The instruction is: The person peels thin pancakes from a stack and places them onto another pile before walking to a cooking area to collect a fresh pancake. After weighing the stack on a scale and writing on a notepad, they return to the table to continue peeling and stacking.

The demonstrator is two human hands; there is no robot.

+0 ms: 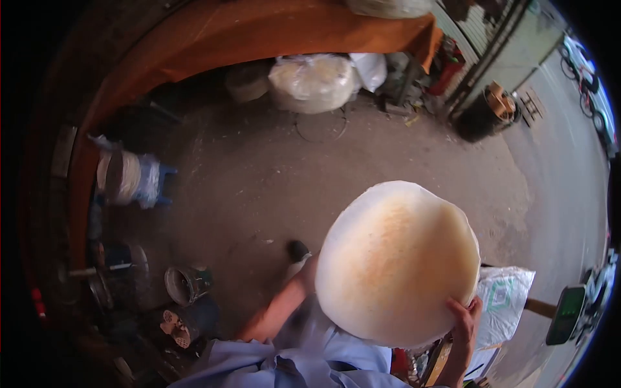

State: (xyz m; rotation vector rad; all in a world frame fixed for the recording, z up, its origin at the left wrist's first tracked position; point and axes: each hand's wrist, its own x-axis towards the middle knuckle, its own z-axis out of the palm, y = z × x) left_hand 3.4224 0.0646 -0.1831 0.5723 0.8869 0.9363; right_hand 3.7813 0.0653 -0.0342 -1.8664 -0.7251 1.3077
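A large round flatbread [388,271], white at its rim and toasted brown toward the middle, is held up in front of my body. Its surface dips and bends slightly. My right hand [467,317] grips the lower right edge, thumb on top and the other fingers largely underneath. On the left edge is my left hand [312,271], its fingers hidden behind the bread. Just right of my right hand lies a white plastic bag [504,301] with a green print.
A plastic-wrapped pale round bundle [314,84] stands ahead under an orange tarp [259,32]. Another wrapped bundle [123,178] rests on a blue stool [166,185]. Buckets [184,284] are at left, a dark bin [482,116] at right. A digital display [566,315] stands near the road.
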